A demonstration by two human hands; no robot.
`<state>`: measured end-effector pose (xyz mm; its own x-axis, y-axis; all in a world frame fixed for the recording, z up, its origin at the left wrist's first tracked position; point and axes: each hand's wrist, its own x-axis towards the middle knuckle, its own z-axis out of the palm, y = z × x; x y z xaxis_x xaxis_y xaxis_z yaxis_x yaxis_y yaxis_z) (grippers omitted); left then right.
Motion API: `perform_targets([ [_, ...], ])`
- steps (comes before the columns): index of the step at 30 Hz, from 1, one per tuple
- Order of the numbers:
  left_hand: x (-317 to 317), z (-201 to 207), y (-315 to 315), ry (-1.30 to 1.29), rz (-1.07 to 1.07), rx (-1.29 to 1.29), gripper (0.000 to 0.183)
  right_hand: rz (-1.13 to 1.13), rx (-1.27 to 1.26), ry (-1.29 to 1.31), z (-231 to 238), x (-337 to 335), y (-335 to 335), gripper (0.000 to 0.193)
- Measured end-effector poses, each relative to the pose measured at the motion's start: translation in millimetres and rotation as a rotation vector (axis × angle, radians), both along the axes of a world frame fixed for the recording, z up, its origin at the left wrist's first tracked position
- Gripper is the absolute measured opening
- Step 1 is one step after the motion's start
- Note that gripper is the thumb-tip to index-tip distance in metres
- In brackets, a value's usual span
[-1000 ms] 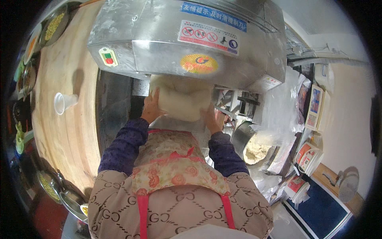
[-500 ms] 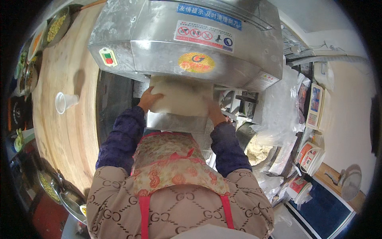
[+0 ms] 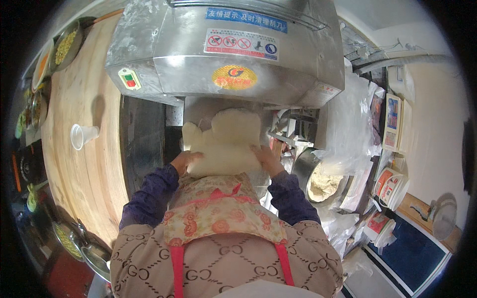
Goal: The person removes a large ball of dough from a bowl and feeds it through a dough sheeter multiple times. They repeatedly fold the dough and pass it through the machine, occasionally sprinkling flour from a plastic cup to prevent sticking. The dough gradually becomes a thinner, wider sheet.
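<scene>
A pale, flat sheet of dough (image 3: pixel 223 149) lies in front of the steel dough-rolling machine (image 3: pixel 186 79), its far edge uneven with two rounded lobes. My left hand (image 3: pixel 187 162) grips the sheet's near left side, thumb on top and the other fingers mostly hidden. On the opposite side my right hand (image 3: pixel 268 159) holds the right edge in the same way. Under the far end of the dough shows the machine's metal feed tray (image 3: pixel 198 107). The near end of the sheet reaches my flowered apron (image 3: pixel 223 218).
To the left is a wooden table (image 3: pixel 84 184) with a clear plastic cup (image 3: pixel 82 136) and bowls of food (image 3: pixel 64 49) along its far edge. At the right stand a pot of pale dough or flour (image 3: pixel 323 186), plastic sheeting (image 3: pixel 348 119) and white tubs (image 3: pixel 392 188).
Both hands have drawn the dough sheet out from the machine toward my body. Its far edge, under the housing before, now shows. The view has shifted slightly.
</scene>
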<state>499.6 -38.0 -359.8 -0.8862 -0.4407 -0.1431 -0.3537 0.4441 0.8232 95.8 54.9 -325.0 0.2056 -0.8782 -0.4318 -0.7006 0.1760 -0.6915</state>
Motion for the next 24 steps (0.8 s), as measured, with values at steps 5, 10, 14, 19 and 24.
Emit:
perform_targets([
  [5,-1.2,23.7,-23.7,0.003,0.483,0.227,0.051,0.092,-0.191,0.288,8.1,-1.1,-32.6,0.041],
  [10,-12.5,38.8,-67.0,0.046,0.83,0.71,0.055,-0.508,0.017,-0.276,-24.9,0.1,-70.5,0.035],
  [14,-21.2,36.4,-76.5,-0.071,0.773,0.61,0.072,-0.227,-0.204,0.157,-66.6,-8.6,-94.5,0.03],
  [19,-58.6,46.6,-9.5,-0.595,0.57,-0.252,0.097,-0.383,-0.268,-0.037,-91.1,-11.7,-75.2,0.028],
  [24,-73.7,57.5,8.4,-0.518,0.567,-0.357,0.093,-0.429,-0.28,-0.077,-98.3,-8.5,-63.0,0.03],
])
